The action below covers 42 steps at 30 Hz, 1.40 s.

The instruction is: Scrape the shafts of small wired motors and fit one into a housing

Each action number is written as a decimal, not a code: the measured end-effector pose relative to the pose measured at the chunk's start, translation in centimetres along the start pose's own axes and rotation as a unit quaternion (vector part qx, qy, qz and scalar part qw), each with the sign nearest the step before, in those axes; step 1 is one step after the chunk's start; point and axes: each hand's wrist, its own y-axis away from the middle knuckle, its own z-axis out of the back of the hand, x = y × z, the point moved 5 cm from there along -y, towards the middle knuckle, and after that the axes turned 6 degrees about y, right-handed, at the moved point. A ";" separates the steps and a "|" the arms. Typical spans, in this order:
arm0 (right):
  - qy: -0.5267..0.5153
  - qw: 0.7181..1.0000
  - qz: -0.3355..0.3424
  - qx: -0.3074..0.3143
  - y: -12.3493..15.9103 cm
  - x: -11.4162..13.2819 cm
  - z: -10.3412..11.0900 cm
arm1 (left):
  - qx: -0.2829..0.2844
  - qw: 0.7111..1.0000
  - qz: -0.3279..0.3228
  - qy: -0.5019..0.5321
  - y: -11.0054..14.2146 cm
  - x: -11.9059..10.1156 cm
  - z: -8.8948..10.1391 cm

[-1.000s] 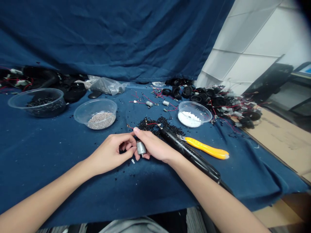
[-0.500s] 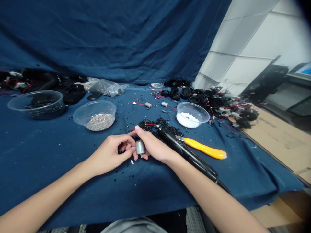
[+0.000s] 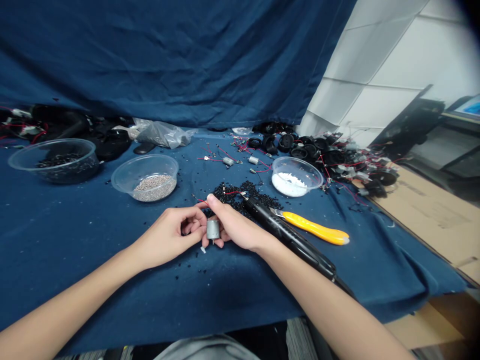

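A small silver motor (image 3: 213,229) stands between my two hands at the middle of the blue cloth (image 3: 75,260). My right hand (image 3: 237,227) is closed around it from the right, forefinger stretched over its top. My left hand (image 3: 170,239) is curled, its thumb and fingertips pinched against the motor's left side. A red wire (image 3: 233,192) runs from behind my fingers into a heap of black beads (image 3: 243,195). A tiny white piece (image 3: 203,249) lies just below the motor.
A black soldering iron (image 3: 290,239) and a yellow utility knife (image 3: 313,230) lie right of my right hand. Clear bowls hold grey pellets (image 3: 145,177), white bits (image 3: 296,176) and dark bits (image 3: 54,160). Black parts with red wires (image 3: 337,160) pile at the back right.
The motor has turned more upright and shifted slightly left between my fingers. Both hands stay in place.
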 end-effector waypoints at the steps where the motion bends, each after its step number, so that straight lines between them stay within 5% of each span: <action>1: 0.002 1.000 -0.002 0.000 0.0 -0.1 0.0 | 0.000 1.000 -0.001 -0.002 0.0 0.0 0.0; 25: -0.022 0.999 -0.014 -0.025 -0.4 0.1 0.4 | -0.067 0.981 -0.016 -0.182 -0.5 0.5 1.8; 42: -0.052 0.998 0.032 0.006 -0.3 0.7 -0.1 | -0.004 0.995 -0.030 -0.095 -0.2 -0.6 0.5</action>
